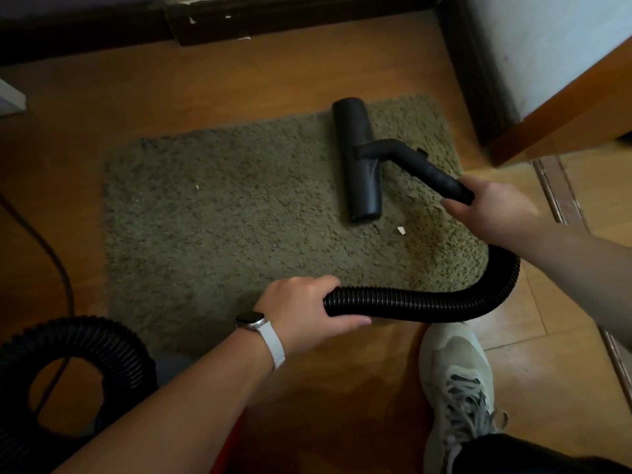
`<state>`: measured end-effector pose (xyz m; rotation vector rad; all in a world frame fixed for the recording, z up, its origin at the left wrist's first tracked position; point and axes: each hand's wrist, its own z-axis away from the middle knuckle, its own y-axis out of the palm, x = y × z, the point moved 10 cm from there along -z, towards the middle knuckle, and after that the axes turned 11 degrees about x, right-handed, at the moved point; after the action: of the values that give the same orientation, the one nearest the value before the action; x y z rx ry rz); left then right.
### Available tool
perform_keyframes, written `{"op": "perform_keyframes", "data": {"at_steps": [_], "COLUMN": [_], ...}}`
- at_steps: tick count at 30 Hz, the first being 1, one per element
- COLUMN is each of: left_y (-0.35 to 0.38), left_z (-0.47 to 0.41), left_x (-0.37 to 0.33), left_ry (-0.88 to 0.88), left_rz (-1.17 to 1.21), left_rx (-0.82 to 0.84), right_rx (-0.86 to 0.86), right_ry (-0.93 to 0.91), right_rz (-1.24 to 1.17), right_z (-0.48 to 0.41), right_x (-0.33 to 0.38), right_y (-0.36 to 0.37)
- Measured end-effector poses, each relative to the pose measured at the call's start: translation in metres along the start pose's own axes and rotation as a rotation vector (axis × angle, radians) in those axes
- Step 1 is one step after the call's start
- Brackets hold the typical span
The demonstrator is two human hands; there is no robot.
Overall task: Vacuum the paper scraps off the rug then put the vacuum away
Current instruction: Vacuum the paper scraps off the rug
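A shaggy olive rug (pixel 239 213) lies on the wooden floor. The black vacuum nozzle head (pixel 357 162) rests on the rug's right part. My right hand (pixel 492 206) grips the black wand just behind the nozzle. My left hand (pixel 307 306), with a white watch on its wrist, holds the ribbed black hose (pixel 444 299) near the rug's front edge. A white paper scrap (pixel 400 230) lies just below the nozzle. A tiny white scrap (pixel 197 187) sits on the rug's left half.
The hose loops in a coil (pixel 68 364) at the lower left, beside a dark cable (pixel 51 258) on the floor. My foot in a pale sneaker (pixel 458 388) stands right of the rug. A dark baseboard (pixel 239 18) runs along the back; a wooden door frame (pixel 561 107) stands at right.
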<state>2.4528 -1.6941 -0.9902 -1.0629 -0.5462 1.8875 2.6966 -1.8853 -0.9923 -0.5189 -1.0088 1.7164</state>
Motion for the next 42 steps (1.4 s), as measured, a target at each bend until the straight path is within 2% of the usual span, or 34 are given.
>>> {"op": "perform_keyframes", "data": {"at_steps": [3,7,18,28,34,42], "left_y": [0.004,0.009,0.014,0.011,0.007,0.003], "left_z": [-0.005,-0.008,0.002,0.002,0.003,0.001], "left_x": [0.0,0.001,0.009,0.005,0.001,-0.003], "left_ry": [0.001,0.013,0.009,0.016,0.003,-0.01], "left_rz": [-0.002,0.005,-0.016,0.029,0.006,0.02], "left_rx": [0.01,0.022,0.072,0.047,0.039,0.049], "right_rx": [0.052,0.081,0.166,0.114,0.052,0.05], "right_ry": [0.082,0.087,-0.129,0.02,0.068,0.158], "right_rz": [-0.074,-0.071,0.137,0.01,-0.018,-0.082], "right_z": [-0.003,-0.004,-0.008,0.002,0.011,0.005], "right_x": [-0.021,-0.019,0.061,-0.005,-0.025,-0.048], "right_y": [0.012,0.023,0.026,0.03,0.031,0.018]}}
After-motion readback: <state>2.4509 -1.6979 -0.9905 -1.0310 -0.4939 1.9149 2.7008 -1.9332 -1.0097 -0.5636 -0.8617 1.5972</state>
